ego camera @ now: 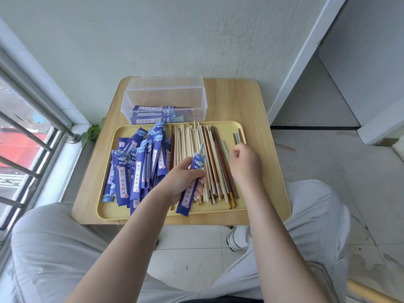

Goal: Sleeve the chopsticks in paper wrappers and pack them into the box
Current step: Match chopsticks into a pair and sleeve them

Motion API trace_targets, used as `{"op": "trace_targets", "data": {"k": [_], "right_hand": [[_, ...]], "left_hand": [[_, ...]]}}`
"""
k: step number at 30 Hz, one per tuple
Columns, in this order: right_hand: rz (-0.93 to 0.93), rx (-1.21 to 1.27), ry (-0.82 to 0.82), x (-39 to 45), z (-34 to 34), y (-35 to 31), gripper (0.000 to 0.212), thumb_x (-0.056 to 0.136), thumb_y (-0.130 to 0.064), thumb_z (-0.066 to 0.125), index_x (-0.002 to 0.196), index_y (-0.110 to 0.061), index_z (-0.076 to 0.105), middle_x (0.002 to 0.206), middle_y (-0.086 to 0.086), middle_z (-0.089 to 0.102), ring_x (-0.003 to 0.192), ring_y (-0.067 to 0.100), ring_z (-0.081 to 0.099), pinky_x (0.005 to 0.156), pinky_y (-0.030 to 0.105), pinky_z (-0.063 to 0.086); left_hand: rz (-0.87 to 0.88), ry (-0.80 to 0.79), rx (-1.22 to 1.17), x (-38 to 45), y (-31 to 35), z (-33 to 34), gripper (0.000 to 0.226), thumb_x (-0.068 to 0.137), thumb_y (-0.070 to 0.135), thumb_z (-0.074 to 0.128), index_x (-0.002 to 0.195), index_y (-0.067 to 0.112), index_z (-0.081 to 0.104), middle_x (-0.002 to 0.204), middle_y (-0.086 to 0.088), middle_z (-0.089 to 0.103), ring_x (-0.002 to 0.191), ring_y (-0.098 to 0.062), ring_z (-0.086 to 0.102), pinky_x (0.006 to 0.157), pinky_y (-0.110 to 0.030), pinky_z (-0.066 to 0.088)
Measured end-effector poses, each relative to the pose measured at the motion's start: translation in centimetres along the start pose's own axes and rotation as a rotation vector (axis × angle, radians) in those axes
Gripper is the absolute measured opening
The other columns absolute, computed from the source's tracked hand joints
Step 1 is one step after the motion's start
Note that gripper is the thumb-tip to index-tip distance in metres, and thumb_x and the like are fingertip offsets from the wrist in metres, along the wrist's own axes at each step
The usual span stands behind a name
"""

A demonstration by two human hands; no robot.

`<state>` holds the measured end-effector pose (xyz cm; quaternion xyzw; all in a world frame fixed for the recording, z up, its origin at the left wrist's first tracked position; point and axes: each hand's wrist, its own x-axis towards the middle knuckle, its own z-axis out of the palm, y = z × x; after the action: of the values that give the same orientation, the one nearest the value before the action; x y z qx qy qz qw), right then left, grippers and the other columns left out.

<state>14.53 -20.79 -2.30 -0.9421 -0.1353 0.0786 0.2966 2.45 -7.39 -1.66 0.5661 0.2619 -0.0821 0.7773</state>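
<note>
**One chopstick sleeved, the other just under the fingers**

Over the near half of the tray (pixel 122 212), the left hand (pixel 182 182) grips a blue wrapper (pixel 190 184), fingers curled round its middle. A mint chopstick (pixel 201 148) pokes out of the wrapper's far end, and the wrapper's near end hangs past the tray's near rim. To the right, the right hand (pixel 246 164) hovers with fingers curled at a second mint chopstick (pixel 226 148) lying on the tray; whether the fingertips actually pinch it cannot be told (they blur into the stick).

Between the two hands lies the pile of bare chopsticks (pixel 196 158), pale, brown and red, running near to far. A few more sticks (pixel 237 136) rest at the tray's far right corner. On the left half, empty wrappers (pixel 135 169) lie heaped and overlapping.

Beyond the tray's far edge stands the clear box (pixel 165 99), lid up, holding several sleeved pairs along its floor. Both sit on a small wooden table (pixel 240 99).
</note>
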Motion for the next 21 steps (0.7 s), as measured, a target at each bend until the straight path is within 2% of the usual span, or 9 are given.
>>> {"op": "trace_targets", "data": {"k": [2, 3, 5, 9, 12, 14, 16, 17, 21], "right_hand": [[0.074, -0.279, -0.066, -0.1, 0.2, 1.1, 0.015, 0.101, -0.015, 0.054, 0.111, -0.009, 0.063, 0.096, 0.004, 0.063, 0.072, 0.018, 0.055, 0.047, 0.023, 0.033], [0.115, -0.339, -0.119, -0.2, 0.4, 1.3, 0.015, 0.100, -0.015, 0.056, 0.112, -0.008, 0.062, 0.094, 0.005, 0.061, 0.070, 0.019, 0.056, 0.045, 0.024, 0.034], [0.158, -0.374, -0.184, -0.4, 0.8, 1.3, 0.016, 0.098, -0.015, 0.058, 0.111, -0.007, 0.063, 0.094, 0.006, 0.063, 0.072, 0.021, 0.060, 0.049, 0.026, 0.043], [0.141, -0.313, -0.112, -0.1, 0.8, 0.5, 0.019, 0.097, -0.024, 0.060, 0.105, -0.006, 0.064, 0.094, 0.006, 0.064, 0.075, 0.022, 0.063, 0.053, 0.027, 0.047], [0.067, -0.038, 0.014, 0.1, -0.1, 0.0, 0.012, 0.098, -0.021, 0.056, 0.102, -0.010, 0.059, 0.083, -0.003, 0.059, 0.064, 0.010, 0.054, 0.048, 0.021, 0.033], [0.044, 0.220, 0.066, 0.3, -1.0, -0.7, 0.002, 0.097, -0.016, 0.057, 0.098, -0.015, 0.059, 0.084, -0.005, 0.061, 0.066, 0.008, 0.058, 0.052, 0.021, 0.040], [0.062, 0.520, 0.131, 0.7, -1.8, -1.4, 0.009, 0.093, -0.011, 0.061, 0.091, -0.020, 0.063, 0.090, 0.000, 0.068, 0.068, 0.015, 0.066, 0.060, 0.029, 0.053], [0.081, 0.675, 0.133, 0.8, -2.2, -1.7, 0.012, 0.092, -0.008, 0.062, 0.090, -0.020, 0.065, 0.088, 0.002, 0.071, 0.065, 0.015, 0.066, 0.061, 0.032, 0.054], [0.073, 1.100, 0.042, 1.2, -3.8, -2.9, 0.009, 0.092, -0.004, 0.067, 0.093, -0.011, 0.073, 0.075, 0.005, 0.070, 0.066, 0.017, 0.065, 0.065, 0.026, 0.054]], "left_hand": [[-0.008, 0.034, -0.013, 0.2, -0.2, -0.2, 0.008, 0.102, 0.011, 0.053, 0.106, 0.010, 0.047, 0.067, -0.006, 0.052, 0.050, -0.019, 0.044, 0.047, -0.027, 0.041], [-0.027, 0.051, -0.036, 0.2, -0.3, -0.2, 0.012, 0.104, 0.021, 0.052, 0.106, 0.011, 0.048, 0.065, -0.004, 0.050, 0.051, -0.018, 0.042, 0.047, -0.027, 0.040], [-0.054, 0.071, -0.071, 0.4, -0.3, -0.2, 0.027, 0.106, 0.039, 0.045, 0.106, 0.013, 0.051, 0.064, -0.003, 0.046, 0.051, -0.018, 0.039, 0.048, -0.027, 0.038], [-0.026, 0.061, -0.110, 0.6, -0.5, -0.3, 0.036, 0.109, 0.043, 0.034, 0.109, 0.012, 0.053, 0.066, -0.007, 0.047, 0.050, -0.020, 0.041, 0.047, -0.028, 0.040], [-0.040, 0.077, -0.159, 0.6, -0.6, -0.7, 0.045, 0.108, 0.047, 0.030, 0.108, 0.012, 0.058, 0.066, -0.006, 0.050, 0.051, -0.019, 0.043, 0.048, -0.028, 0.041], [-0.063, 0.080, -0.213, 0.6, -0.6, -1.0, 0.048, 0.108, 0.047, 0.028, 0.105, 0.012, 0.061, 0.066, -0.005, 0.049, 0.052, -0.019, 0.042, 0.048, -0.028, 0.040], [-0.068, 0.062, -0.251, 0.6, -0.5, -1.2, 0.046, 0.108, 0.042, 0.027, 0.103, 0.011, 0.061, 0.067, -0.005, 0.047, 0.051, -0.018, 0.040, 0.048, -0.028, 0.038], [-0.070, 0.049, -0.259, 0.6, -0.5, -1.3, 0.044, 0.107, 0.039, 0.027, 0.102, 0.011, 0.061, 0.067, -0.005, 0.046, 0.051, -0.018, 0.040, 0.048, -0.028, 0.038], [-0.074, 0.029, -0.220, 0.8, -0.7, -1.9, 0.044, 0.107, 0.034, 0.029, 0.105, 0.007, 0.063, 0.069, -0.005, 0.049, 0.055, -0.018, 0.043, 0.053, -0.028, 0.041]]}}
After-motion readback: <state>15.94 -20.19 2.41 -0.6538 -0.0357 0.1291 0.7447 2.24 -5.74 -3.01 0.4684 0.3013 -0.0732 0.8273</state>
